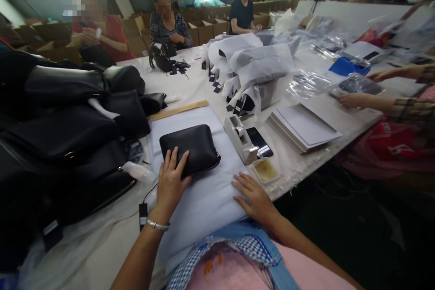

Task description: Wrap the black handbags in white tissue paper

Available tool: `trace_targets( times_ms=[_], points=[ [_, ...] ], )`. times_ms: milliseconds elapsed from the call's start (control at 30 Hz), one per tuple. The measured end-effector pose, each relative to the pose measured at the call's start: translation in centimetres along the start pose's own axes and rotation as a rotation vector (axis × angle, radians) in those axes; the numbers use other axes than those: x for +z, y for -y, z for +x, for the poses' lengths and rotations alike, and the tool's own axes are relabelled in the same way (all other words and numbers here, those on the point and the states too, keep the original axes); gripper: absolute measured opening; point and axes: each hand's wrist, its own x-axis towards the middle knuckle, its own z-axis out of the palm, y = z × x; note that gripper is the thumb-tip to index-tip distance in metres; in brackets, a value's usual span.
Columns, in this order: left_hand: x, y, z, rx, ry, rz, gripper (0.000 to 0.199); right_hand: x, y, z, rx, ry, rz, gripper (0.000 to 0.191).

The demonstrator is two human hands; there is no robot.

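Note:
A small black handbag (190, 148) lies flat on a stack of white sheets (210, 199) in front of me. My left hand (172, 176) rests on its near left side, fingers spread over the leather. A black tag (143, 216) on a thin cord hangs by my left wrist. On the right edge of the white sheets lies my right hand (253, 197), fingers stretched out and holding nothing. Near it are a tape dispenser (240, 138), a dark phone (259, 142) and a small dish (265, 170) with something yellowish in it.
Black bags (64, 131) are heaped at the left. White-wrapped bags with tags (258, 65) stand farther back, beside stacked boards (304, 127) at the right. A co-worker's hands (360, 99) handle clear plastic there. Several people work across the table, with cardboard boxes (205, 31) behind.

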Motion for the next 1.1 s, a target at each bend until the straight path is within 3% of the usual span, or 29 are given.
trace_targets(
  times_ms=[167,267,367,500,567,667,833,1100],
  points=[
    [1.1,-0.5,0.1,-0.028,-0.003,0.034,0.069,-0.1,-0.1,0.1,-0.015,0.039,-0.006,0.038],
    [0.8,-1.1,-1.3,-0.039,-0.032,-0.003,0.065,-1.2,0.2,-0.4,-0.026,0.051,-0.003,0.037],
    [-0.1,-1.4,-4.7,0.014,-0.020,-0.094,0.058,-2.5,0.7,-1.5,-0.029,0.109,0.002,0.049],
    [-0.8,-1.4,-11.3,0.246,0.217,-0.166,0.056,-3.3,1.1,-2.4,-0.054,0.269,0.022,0.072],
    [-0.7,-1.2,-14.2,0.314,0.294,-0.096,0.055,-3.2,1.2,-2.5,-0.076,0.301,0.009,0.072],
    [-0.4,-0.8,-16.6,0.295,0.295,0.004,0.054,-2.7,0.9,-2.3,-0.118,0.297,-0.020,0.067],
    [-0.5,-0.7,-16.5,0.263,0.219,0.005,0.047,-2.0,-0.2,-1.8,-0.189,0.218,-0.014,0.035],
    [-1.4,-1.6,-15.9,0.221,0.080,0.002,0.044,-2.1,-0.2,-1.5,-0.221,0.088,0.038,0.030]
  ],
)
